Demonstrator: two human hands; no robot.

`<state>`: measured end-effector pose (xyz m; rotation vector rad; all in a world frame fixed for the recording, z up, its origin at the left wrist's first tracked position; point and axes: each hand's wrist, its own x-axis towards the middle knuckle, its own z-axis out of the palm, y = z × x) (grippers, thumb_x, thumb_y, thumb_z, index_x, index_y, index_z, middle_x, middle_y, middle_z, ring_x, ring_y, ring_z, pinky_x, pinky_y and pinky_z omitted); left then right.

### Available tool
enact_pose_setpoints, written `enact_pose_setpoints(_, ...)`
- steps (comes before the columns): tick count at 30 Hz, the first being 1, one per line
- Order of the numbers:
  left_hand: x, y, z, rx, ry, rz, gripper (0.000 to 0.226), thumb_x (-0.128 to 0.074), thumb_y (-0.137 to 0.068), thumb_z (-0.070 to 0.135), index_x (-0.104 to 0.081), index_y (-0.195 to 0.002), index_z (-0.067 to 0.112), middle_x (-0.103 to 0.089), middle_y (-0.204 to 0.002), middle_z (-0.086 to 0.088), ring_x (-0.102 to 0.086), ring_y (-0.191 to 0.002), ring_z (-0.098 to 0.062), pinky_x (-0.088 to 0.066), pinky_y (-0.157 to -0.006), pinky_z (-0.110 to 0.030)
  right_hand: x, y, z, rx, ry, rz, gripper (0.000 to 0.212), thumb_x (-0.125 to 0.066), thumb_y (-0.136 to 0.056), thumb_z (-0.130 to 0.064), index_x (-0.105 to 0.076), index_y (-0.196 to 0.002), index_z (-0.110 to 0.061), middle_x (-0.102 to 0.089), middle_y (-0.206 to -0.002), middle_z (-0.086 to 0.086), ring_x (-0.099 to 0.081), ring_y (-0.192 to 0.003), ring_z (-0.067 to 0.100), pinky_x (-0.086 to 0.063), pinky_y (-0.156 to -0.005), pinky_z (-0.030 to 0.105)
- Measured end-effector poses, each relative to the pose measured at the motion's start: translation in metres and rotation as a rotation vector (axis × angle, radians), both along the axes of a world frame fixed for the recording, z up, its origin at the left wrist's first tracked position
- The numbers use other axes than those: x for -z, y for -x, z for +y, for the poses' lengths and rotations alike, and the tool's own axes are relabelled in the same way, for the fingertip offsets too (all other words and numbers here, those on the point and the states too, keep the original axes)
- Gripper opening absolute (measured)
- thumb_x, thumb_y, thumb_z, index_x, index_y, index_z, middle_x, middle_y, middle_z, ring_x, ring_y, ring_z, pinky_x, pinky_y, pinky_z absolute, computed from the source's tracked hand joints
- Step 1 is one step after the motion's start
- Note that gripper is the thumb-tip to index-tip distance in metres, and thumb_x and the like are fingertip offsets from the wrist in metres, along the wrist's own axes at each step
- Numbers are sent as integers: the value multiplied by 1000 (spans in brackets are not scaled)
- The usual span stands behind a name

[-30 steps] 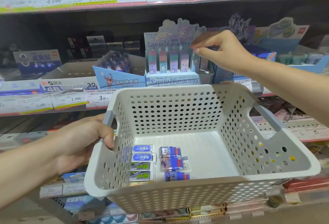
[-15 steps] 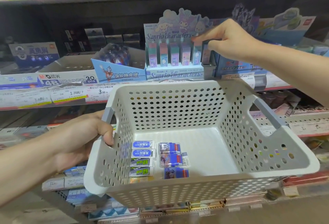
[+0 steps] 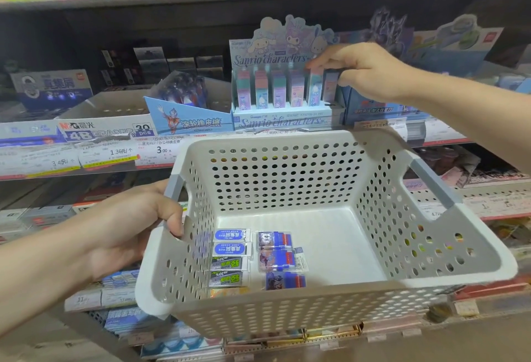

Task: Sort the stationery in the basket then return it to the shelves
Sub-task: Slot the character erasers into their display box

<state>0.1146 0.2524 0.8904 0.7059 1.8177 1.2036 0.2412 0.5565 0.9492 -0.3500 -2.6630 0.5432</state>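
Now gripping the basket handle with the left hand, right hand pinching an eraser standing in the display box (shelf level); more erasers lying inside the basket.

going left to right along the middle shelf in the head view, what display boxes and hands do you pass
48 eraser box → blue hero eraser display → Sanrio characters display → right hand, pinching a pack at that display's right end → blue box below the hand
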Motion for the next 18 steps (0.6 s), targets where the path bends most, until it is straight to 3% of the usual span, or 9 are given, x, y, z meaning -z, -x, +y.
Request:
enact_pose_setpoints(3, -3, -3, 0, 11, -15, -6, 64, -43, -44, -5, -55, -106, -3, -65, -61, -10, -63, -47, -14, -51, -43, -20, 1, 1, 0, 10, 40, 46, 50, -35, -82, 18, -58, -120, -6, -55, -122, -9, -49, -109, -12, -30, -88, -8)
enact_pose_setpoints(6, -4, -3, 1, 26, -23, -10, 58, -43, -43, -5, -56, -99, -1, -66, -58, -8, -63, -47, -14, -50, -42, -20, 0, 0, -5, 27, 52, 89, 50, -37, -82, 16, -61, -114, -14, -60, -125, -3, -54, -106, -11, -36, -93, -1)
enact_pose_setpoints(7, -5, -4, 0, 28, -27, -14, 56, -43, -43, -5, -57, -97, 0, -66, -58, -8, -64, -47, -13, -50, -41, -20, 0, -2, -7, 25, 50, 100, 51, -37, -83, 15, -62, -114, -17, -59, -126, -2, -55, -97, -18, -40, -90, 1)
enact_pose_setpoints(9, -6, -4, 0, 31, -30, -19, 54, -44, -43, -5, -57, -95, 1, -66, -58, -8, -64, -47, -14, -50, -41, -20, -1, -4, -10, 25, 56, 131, 49, -38, -86, 13, -63, -118, -13, -57, -127, -3, -54, -68, -25, -47, -68, 1)
enact_pose_setpoints(10, -6, -4, 0, 35, -30, -18, 54, -44, -43, -5, -57, -95, 1, -66, -58, -8, -64, -46, -14, -50, -41, -20, 0, -5, -10, 36, 62, 162, 46, -39, -86, 11, -64, -117, -11, -57, -125, -2, -56, -68, -22, -50, -68, 5)
enact_pose_setpoints(12, -7, -5, 1, 34, -23, -17, 54, -43, -43, -6, -57, -95, 1, -66, -58, -8, -63, -46, -13, -50, -41, -20, 1, -4, -7, 76, 73, 206, 40, -43, -85, 5, -68, -112, -10, -63, -121, 2, -62, -95, -7, -52, -92, 22)
enact_pose_setpoints(14, -8, -5, 3, 22, -8, -9, 53, -43, -42, -6, -57, -93, 1, -65, -57, -7, -63, -45, -12, -49, -41, -19, 1, -5, -5, 98, 81, 190, 38, -44, -86, 4, -68, -113, -9, -63, -123, 4, -61, -100, -5, -48, -90, 14)
enact_pose_setpoints(16, -8, -5, 3, 20, 21, 4, 55, -44, -41, -6, -57, -94, 1, -66, -56, -5, -63, -46, -11, -50, -43, -19, 1, -7, -6, 69, 73, 153, 42, -42, -87, 8, -63, -120, -7, -56, -129, -1, -58, -75, -20, -41, -68, -3)
enact_pose_setpoints(18, -7, -1, 4, 21, 68, 30, 63, -48, -40, -6, -58, -101, 0, -67, -61, -6, -64, -49, -13, -52, -49, -22, 2, -8, -9, 21, 43, 99, 48, -41, -87, 10, -58, -125, -14, -51, -127, -10, -57, -73, -22, -41, -65, -4)
